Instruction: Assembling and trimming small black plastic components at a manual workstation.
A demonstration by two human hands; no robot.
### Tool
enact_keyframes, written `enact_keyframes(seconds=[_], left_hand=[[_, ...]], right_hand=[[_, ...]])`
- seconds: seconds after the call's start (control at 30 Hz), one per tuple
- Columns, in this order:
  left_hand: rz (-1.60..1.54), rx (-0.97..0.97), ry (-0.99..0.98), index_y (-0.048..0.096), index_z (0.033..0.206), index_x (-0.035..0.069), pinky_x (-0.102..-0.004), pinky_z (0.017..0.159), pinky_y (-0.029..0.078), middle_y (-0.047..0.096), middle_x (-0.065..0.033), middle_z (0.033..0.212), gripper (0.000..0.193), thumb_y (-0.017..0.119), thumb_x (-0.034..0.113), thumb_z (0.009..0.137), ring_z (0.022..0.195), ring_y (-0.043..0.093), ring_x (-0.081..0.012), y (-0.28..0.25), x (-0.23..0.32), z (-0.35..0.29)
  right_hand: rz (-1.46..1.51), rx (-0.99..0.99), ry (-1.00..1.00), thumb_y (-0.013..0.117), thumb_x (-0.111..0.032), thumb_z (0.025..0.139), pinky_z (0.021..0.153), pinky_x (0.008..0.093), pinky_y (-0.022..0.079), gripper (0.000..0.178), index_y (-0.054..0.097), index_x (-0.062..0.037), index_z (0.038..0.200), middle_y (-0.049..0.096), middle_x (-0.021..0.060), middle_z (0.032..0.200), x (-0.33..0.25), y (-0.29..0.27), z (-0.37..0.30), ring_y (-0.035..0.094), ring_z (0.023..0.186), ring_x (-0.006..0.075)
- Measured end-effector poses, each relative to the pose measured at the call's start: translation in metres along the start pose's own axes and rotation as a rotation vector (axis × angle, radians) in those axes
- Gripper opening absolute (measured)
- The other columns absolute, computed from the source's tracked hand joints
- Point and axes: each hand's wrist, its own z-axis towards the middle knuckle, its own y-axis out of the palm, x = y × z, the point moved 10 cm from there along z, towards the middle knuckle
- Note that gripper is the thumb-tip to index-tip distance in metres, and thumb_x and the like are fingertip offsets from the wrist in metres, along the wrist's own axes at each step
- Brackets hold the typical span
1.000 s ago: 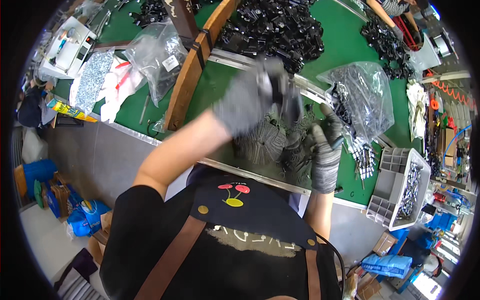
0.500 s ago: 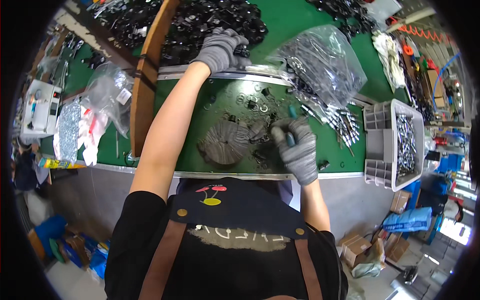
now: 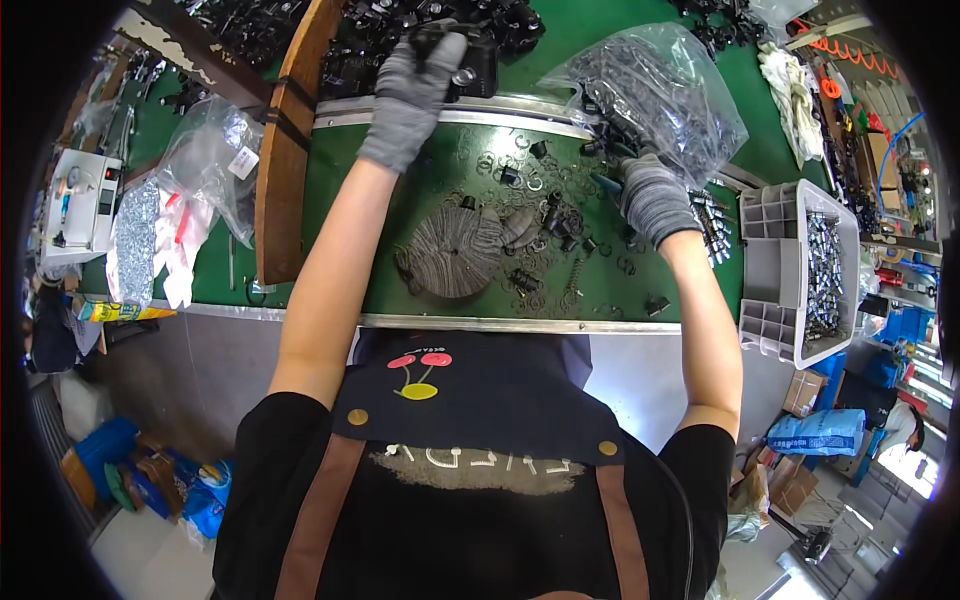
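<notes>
My left hand point(image 3: 408, 105), in a grey knit glove, is at the near edge of a heap of black parts point(image 3: 500, 25). Its fingers close around a black part point(image 3: 430, 38). My right hand point(image 3: 655, 200), gloved alike, is beside the near end of a clear plastic bag point(image 3: 660, 95) filled with dark rod-like pieces. A teal-handled tool point(image 3: 606, 184) sticks out of its curled fingers; the rest of the tool is hidden. Between my forearms lies a round, grey, ribbed cloth pad point(image 3: 450, 252). Small black sleeves and rings point(image 3: 555, 215) are scattered beside it.
A grey plastic bin point(image 3: 775, 270) of metal shafts stands at the right, next to loose shafts point(image 3: 712, 222). An upright wooden board point(image 3: 283, 190) borders the left side. A metal rail point(image 3: 520, 118) crosses the green bench. A coil spring point(image 3: 573, 275) lies near the front edge.
My right hand has moved right and away from me, from beside the cloth pad to the bag, with the teal-handled tool. The left hand has turned and its fingers now hold a black part.
</notes>
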Motion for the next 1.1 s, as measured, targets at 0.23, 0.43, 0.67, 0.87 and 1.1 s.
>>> enact_keyframes(seconds=[0.23, 0.43, 0.67, 0.87, 1.1], left_hand=[[-1.035, -0.140, -0.489, 0.058, 0.130, 0.004, -0.0322, 0.083, 0.057, 0.065, -0.0095, 0.119, 0.063, 0.058, 0.056, 0.094, 0.099, 0.065, -0.0181, 0.001, 0.017, -0.104], [-0.964, -0.322, -0.575, 0.057, 0.129, 0.003, -0.0320, 0.082, 0.057, 0.065, -0.0088, 0.117, 0.072, 0.049, 0.065, 0.094, 0.098, 0.066, -0.0182, 0.033, -0.009, -0.158], [-0.819, -0.352, -0.651, 0.060, 0.121, 0.004, -0.0320, 0.085, 0.056, 0.064, -0.0071, 0.109, 0.073, 0.049, 0.070, 0.092, 0.097, 0.064, -0.0173, 0.040, -0.009, -0.179], [-0.699, -0.390, -0.433, 0.062, 0.109, 0.004, -0.0293, 0.089, 0.049, 0.062, -0.0054, 0.103, 0.059, 0.061, 0.060, 0.091, 0.093, 0.059, -0.0138, 0.035, 0.027, -0.165], [-0.787, -0.453, -0.385, 0.063, 0.105, 0.002, -0.0346, 0.101, 0.045, 0.063, -0.0044, 0.097, 0.026, 0.063, 0.026, 0.096, 0.094, 0.058, -0.0137, 0.035, 0.027, -0.159]], right_hand=[[0.229, 0.545, 0.007, 0.068, -0.008, 0.087, 0.080, 0.0357, 0.055, 0.013, 0.067, -0.0011, 0.098, 0.069, 0.0157, 0.092, -0.008, -0.080, -0.041, 0.068, 0.086, 0.0289], [1.642, 0.651, -0.004, 0.068, -0.010, 0.094, 0.070, 0.0247, 0.049, 0.012, 0.069, -0.0017, 0.103, 0.061, -0.0028, 0.078, -0.081, -0.091, -0.085, 0.057, 0.075, 0.0080], [1.706, 0.553, -0.279, 0.074, -0.007, 0.088, 0.080, 0.0264, 0.051, 0.017, 0.068, -0.0044, 0.104, 0.066, 0.0071, 0.099, -0.137, -0.082, -0.077, 0.062, 0.087, 0.0119], [1.229, 0.553, -0.447, 0.089, -0.029, 0.073, 0.081, 0.0289, 0.051, 0.081, 0.047, -0.0073, 0.139, 0.058, 0.0069, 0.115, -0.137, -0.105, -0.100, 0.060, 0.093, 0.0133], [1.861, 0.859, -0.238, 0.087, -0.035, 0.073, 0.079, 0.0304, 0.046, 0.103, 0.027, -0.0104, 0.153, 0.053, 0.0072, 0.115, -0.024, -0.102, -0.103, 0.053, 0.092, 0.0163]])
